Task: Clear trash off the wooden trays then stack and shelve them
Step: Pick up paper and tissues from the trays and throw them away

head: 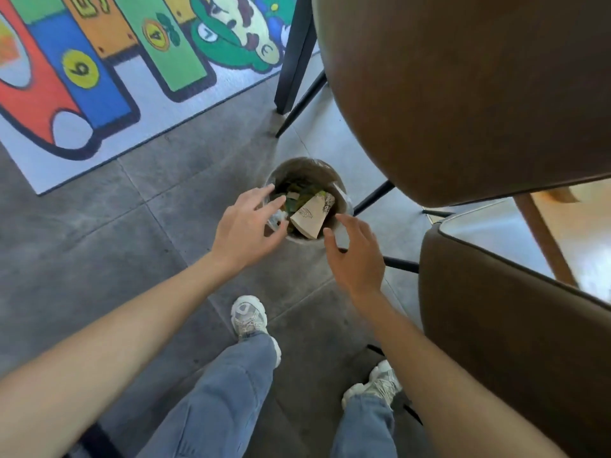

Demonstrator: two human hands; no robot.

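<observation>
A small round trash bin (302, 166) stands on the grey floor below me. Inside it lies a brown paper cup (310, 216) on its side, on top of green and dark scraps. My left hand (246, 231) hovers over the bin's left rim with its fingers spread and nothing in it. My right hand (355, 256) hangs over the bin's lower right rim, also open and empty. No wooden tray is in view.
Two brown upholstered chairs (463, 94) (515, 342) with black legs crowd the right side, close to the bin. A colourful numbered rug (99, 77) covers the floor at the upper left. My feet in pale sneakers (248, 317) stand just behind the bin.
</observation>
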